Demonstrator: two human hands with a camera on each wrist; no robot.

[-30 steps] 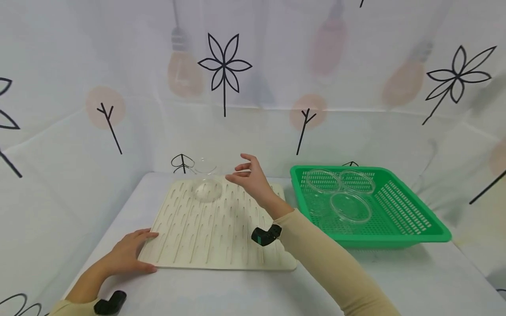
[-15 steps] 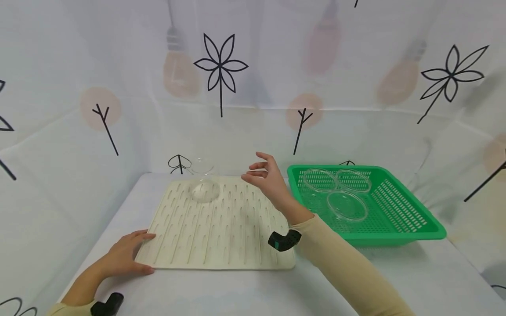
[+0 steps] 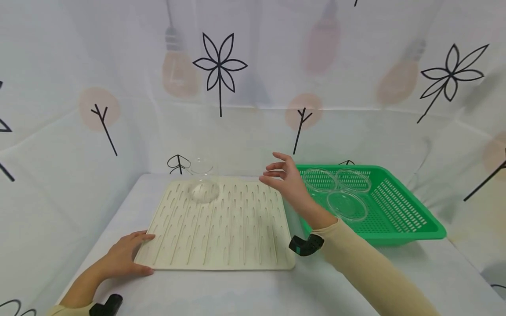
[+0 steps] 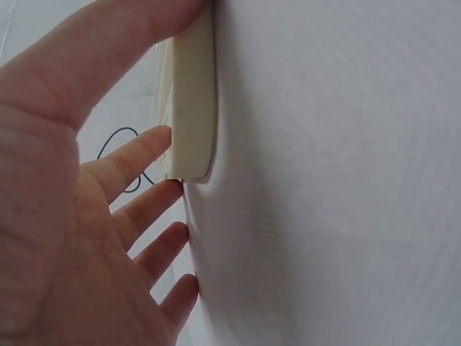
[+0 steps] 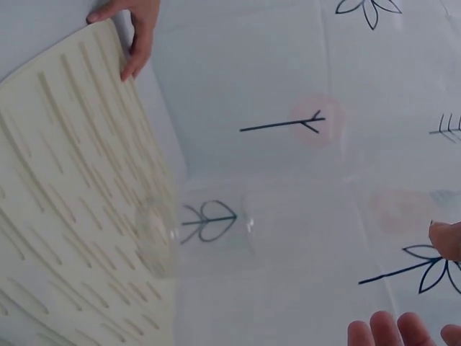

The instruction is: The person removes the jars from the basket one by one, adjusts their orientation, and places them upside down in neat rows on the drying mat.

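My left hand rests at the near left corner of a cream ridged drying mat. In the left wrist view its fairly straight fingers and thumb span the mat's corner, fingertips right at the edge. At the mat's back left stands a clear, see-through drinking glass, upright. My right hand is in the air between the mat and the green basket, holding nothing, its fingers loosely bent and apart from the thumb. The right wrist view has the glass on the mat, away from the fingertips.
A green plastic basket with slotted walls stands to the right. Inside it are three clear round-rimmed glasses. White cloth covers the table, and a patterned cloth hangs behind and at the sides.
My right hand has moved away from the glass to the right, towards the basket. The left hand stays at the mat's corner, and the glass stays in place.
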